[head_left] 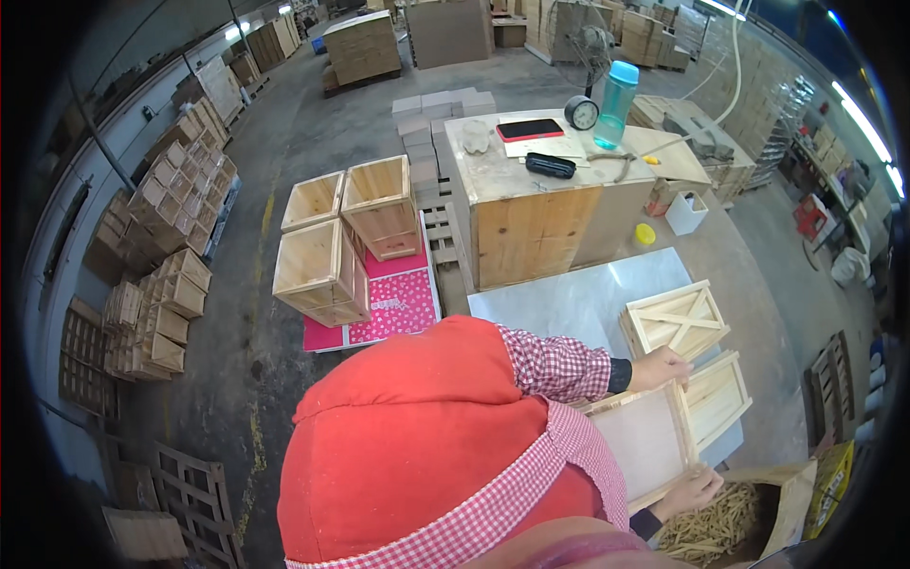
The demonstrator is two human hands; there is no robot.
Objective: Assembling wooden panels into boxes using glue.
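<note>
Cluttered workshop, concrete floor [322,123], tan worktop [773,379] with grey sheet [569,299]. Wooden frame [646,434] with pale panel sits right in front of the person, tilted; support underneath unclear. Left hand [661,368]: grip pinching its upper corner. Right hand [688,491]: grip closed around the lower corner, fingers partly hidden. Just beyond: plain slatted crate [718,398], cross-braced crate [676,321]; bin of wood strips [782,512] nearby. Progress guess: frame looks joined, panel in; no cross-brace visible on it; remaining work unclear. Three tall boxes [322,270] stand built, farther off.
</note>
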